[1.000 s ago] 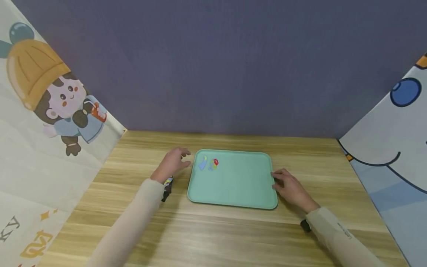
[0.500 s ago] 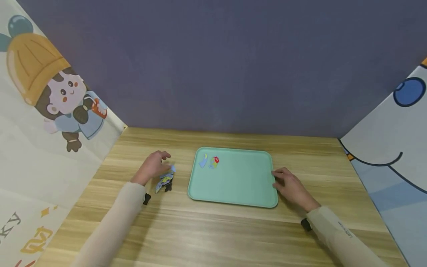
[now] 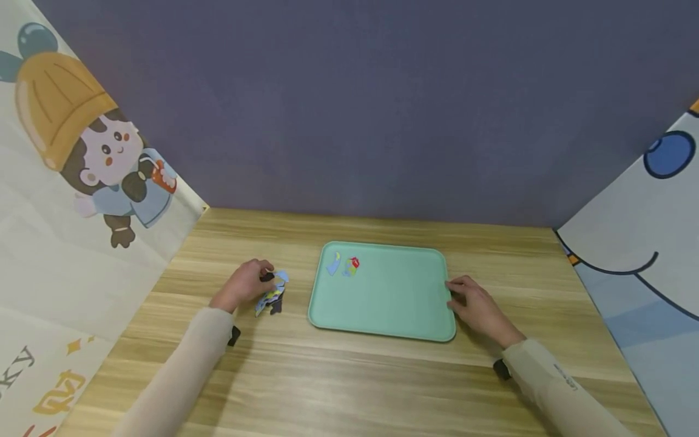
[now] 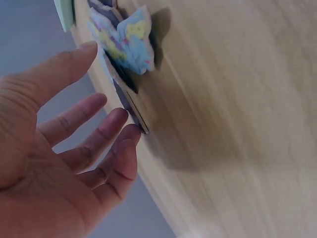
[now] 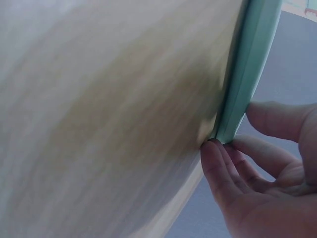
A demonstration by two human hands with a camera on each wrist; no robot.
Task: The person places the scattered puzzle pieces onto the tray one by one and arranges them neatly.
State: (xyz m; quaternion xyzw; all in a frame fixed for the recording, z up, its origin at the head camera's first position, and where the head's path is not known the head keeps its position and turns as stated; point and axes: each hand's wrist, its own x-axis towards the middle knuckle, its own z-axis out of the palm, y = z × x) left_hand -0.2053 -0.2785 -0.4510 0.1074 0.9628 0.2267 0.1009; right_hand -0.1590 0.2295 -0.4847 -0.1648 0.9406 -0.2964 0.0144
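Observation:
In the head view my left hand (image 3: pixel 244 284) is at a small pile of colourful puzzle pieces (image 3: pixel 270 297) left of the tray. The left wrist view shows its fingers relaxed and its fingertips at the edge of a flat piece (image 4: pixel 131 105); its thumb lies beside the blue-and-yellow piece (image 4: pixel 136 42). My right hand (image 3: pixel 479 308) touches the right rim of the mint-green tray (image 3: pixel 395 303), thumb and fingers spread along it. Inside the tray's upper left lie a blue piece (image 3: pixel 333 264) and a red-and-yellow piece (image 3: pixel 351 267).
A wood-grain table (image 3: pixel 349 382) carries everything. Behind it rises a dark blue-grey partition (image 3: pixel 371 115). White printed panels border the left side (image 3: pixel 33 230) and right side (image 3: pixel 617 224).
My left hand has moved from the tray's left rim back leftward to the pile, and its fingers have come down at the pieces. My right hand stays at the tray's right rim.

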